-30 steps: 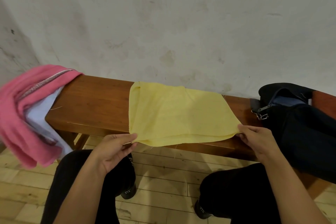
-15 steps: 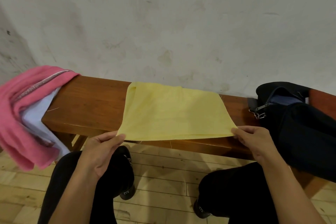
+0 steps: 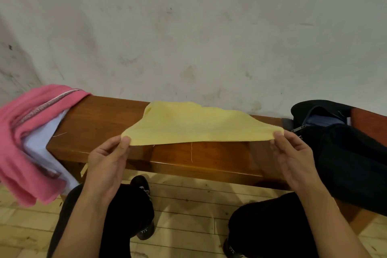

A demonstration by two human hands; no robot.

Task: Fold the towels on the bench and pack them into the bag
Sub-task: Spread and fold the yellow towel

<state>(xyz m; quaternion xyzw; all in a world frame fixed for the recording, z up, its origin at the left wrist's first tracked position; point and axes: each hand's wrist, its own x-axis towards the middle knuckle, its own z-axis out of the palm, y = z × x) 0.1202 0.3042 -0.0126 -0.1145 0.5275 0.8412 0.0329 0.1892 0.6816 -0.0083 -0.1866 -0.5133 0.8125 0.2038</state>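
The left hand [image 3: 106, 159] and the right hand [image 3: 293, 159] each pinch a near corner of the yellow towel [image 3: 194, 125], which looks thin, light and limp; corners give the best hold above the tabletop [image 3: 100, 123].

A plain yellow towel [image 3: 194, 124], a pink towel [image 3: 25, 142] over white cloth [image 3: 45, 142], a reddish-brown bench [image 3: 100, 119], a black bag [image 3: 345, 153].
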